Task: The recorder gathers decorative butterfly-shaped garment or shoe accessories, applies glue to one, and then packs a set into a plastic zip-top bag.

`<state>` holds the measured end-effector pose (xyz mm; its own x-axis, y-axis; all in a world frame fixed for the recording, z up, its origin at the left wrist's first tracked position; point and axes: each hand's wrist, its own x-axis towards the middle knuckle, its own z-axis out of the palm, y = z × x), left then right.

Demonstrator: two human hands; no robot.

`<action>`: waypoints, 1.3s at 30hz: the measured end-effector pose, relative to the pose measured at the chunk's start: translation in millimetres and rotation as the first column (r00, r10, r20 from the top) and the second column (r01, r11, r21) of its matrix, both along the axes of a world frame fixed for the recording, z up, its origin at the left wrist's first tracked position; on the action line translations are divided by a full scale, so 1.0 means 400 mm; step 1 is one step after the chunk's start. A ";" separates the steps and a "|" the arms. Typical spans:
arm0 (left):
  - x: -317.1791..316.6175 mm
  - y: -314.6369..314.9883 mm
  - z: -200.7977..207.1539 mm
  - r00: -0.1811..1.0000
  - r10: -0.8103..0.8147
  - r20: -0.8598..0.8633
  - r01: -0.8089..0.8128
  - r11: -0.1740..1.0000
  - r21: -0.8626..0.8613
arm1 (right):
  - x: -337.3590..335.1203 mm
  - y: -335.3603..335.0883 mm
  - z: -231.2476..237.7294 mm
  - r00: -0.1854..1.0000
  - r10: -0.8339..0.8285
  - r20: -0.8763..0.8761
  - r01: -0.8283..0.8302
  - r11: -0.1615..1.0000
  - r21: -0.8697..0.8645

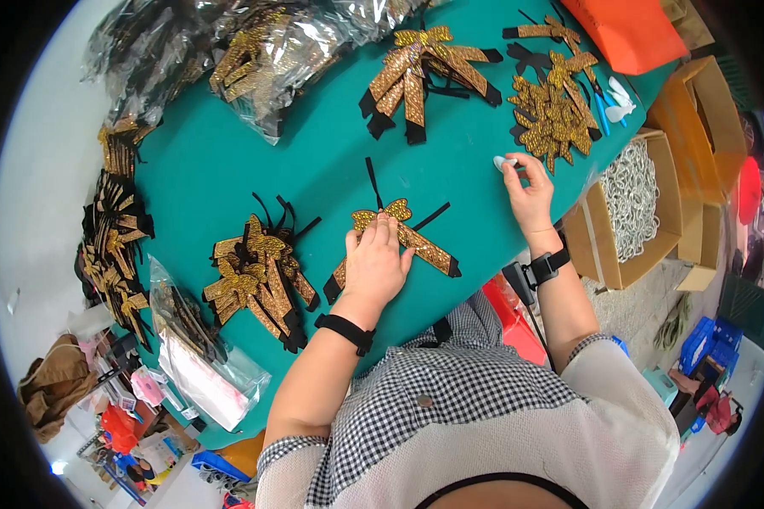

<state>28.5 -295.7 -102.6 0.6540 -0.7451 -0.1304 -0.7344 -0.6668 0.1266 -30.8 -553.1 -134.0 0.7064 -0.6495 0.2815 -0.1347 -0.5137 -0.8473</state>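
A gold glitter bow (396, 209) sits over a glittery gold band (435, 254) with black ends and thin black straps. My left hand (375, 260) lies flat on them, fingers together and stretched out, pressing them to the table. Off to the right, my right hand (528, 186) pinches a small whitish piece (502, 163) between thumb and fingertips; its exact kind is too small to tell. Left of my left hand is a pile of similar gold bow bands (263, 276). More loose gold bows (554, 114) lie beyond my right hand.
The green table (475, 204) also holds a stack of gold bands (424, 76), plastic bags of pieces (272, 64), a flat clear packet (208, 373), blue-handled tools (607, 110) and an orange bag (628, 34). A cardboard box (590, 242) of pale loops stands beside the right edge.
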 end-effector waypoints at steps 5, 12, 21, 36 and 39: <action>-0.012 0.000 -0.006 0.999 0.032 -0.029 -0.033 0.998 -0.048 | -0.007 -0.031 -0.013 1.000 -0.010 -0.026 0.010 1.000 0.024; -0.019 0.002 -0.012 0.999 0.042 -0.022 -0.044 0.997 -0.070 | -0.003 -0.033 -0.009 0.997 -0.031 -0.072 0.031 1.000 -0.002; -0.021 0.026 -0.020 0.998 0.013 -0.068 -0.025 0.985 -0.172 | -0.081 0.024 0.000 0.975 -0.223 -0.001 0.223 0.975 0.008; -0.107 0.195 0.020 0.976 0.133 -0.174 -0.172 0.957 -0.235 | 0.029 0.389 0.018 0.655 0.459 -0.601 -0.726 0.604 -0.329; -0.116 0.227 0.026 0.970 0.164 -0.182 -0.204 0.952 -0.228 | 0.029 0.394 0.011 0.613 0.447 -0.651 -0.754 0.577 -0.313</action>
<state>-18.0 -204.8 -92.4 0.7685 -0.6355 -0.0739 -0.5588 -0.7230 0.4062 -19.4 -395.6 -129.7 0.9891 0.1333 -0.0619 0.1050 -0.9356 -0.3372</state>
